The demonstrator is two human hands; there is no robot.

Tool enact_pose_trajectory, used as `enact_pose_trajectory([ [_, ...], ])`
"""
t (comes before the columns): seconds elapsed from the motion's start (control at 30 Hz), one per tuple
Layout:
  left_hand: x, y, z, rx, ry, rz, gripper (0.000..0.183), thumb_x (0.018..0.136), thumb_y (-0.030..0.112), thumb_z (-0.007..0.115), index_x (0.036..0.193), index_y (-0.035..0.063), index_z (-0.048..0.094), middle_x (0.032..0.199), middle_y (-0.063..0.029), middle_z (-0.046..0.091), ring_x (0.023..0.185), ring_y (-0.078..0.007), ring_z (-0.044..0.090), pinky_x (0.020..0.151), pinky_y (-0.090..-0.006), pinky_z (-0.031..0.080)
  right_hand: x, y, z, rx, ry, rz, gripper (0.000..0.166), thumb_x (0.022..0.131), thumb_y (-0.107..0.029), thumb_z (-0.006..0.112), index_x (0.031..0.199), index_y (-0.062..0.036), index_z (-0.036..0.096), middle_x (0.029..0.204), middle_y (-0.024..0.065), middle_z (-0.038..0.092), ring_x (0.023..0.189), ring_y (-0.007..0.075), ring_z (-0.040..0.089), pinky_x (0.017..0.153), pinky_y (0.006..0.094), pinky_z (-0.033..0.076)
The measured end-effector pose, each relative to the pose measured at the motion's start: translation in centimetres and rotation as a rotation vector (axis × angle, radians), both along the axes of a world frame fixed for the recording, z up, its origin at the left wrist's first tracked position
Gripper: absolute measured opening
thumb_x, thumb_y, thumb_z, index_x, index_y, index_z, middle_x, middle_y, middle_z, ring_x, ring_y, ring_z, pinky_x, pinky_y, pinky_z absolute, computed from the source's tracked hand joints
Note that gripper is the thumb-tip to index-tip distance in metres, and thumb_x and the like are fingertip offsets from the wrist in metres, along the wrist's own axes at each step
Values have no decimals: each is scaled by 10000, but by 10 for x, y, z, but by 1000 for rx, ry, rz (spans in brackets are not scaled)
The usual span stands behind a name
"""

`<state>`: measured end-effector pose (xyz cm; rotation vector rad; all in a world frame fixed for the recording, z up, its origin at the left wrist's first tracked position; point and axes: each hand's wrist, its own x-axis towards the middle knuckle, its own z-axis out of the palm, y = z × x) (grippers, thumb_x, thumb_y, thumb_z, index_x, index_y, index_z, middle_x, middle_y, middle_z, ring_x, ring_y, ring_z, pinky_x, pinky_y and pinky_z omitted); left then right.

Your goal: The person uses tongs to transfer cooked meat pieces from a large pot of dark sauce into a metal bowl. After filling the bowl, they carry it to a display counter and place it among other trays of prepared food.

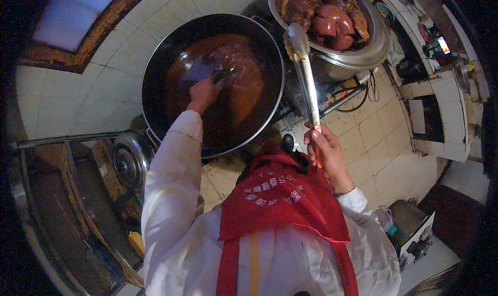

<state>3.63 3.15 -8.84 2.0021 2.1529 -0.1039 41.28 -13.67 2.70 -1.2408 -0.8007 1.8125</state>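
My left hand (203,94) reaches over a large, deep pot (213,151) of reddish-brown liquid (244,97). Its fingers are closed around a dark, narrow utensil (221,76), whose far end is lost in the liquid and glare. In my right hand (327,150) is a pair of long metal tongs (308,82), held near the orange end. The tongs' scalloped tips point away from me and overlap the near left rim of a metal basin (375,43). Several glossy, brown pieces of cooked meat (334,22) are heaped in that basin.
White tiled wall (113,82) runs behind the pot. A round metal lid (128,160) leans at the pot's left, beside a metal-framed trough (46,195). Hoses and a pipe (344,99) lie below the basin. Tiled counters (447,105) stand at the right, across the tiled floor (369,148).
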Motion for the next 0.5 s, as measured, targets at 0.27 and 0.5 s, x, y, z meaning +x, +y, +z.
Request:
enact_pose_trajectory([
  [0.27, -11, 1, 9, 41, 67, -58, 525, 900, 558, 556, 1118, 84, 614, 983, -207, 692, 929, -381, 671, 790, -512, 522, 9, 14, -10, 14, 16, -25, 234, 986, -337, 551, 1008, -104, 545, 810, -17, 583, 484, 46, 464, 391, 195, 370],
  [0.5, -49, -54, 36, -75, -98, 126, 536, 894, 571, 563, 1153, 110, 652, 1059, -168, 690, 959, -387, 657, 817, -493, 513, -13, -11, 3, 2, 34, -13, 237, 990, -339, 544, 1030, -105, 550, 815, -12, 589, 479, 51, 467, 382, 192, 371],
])
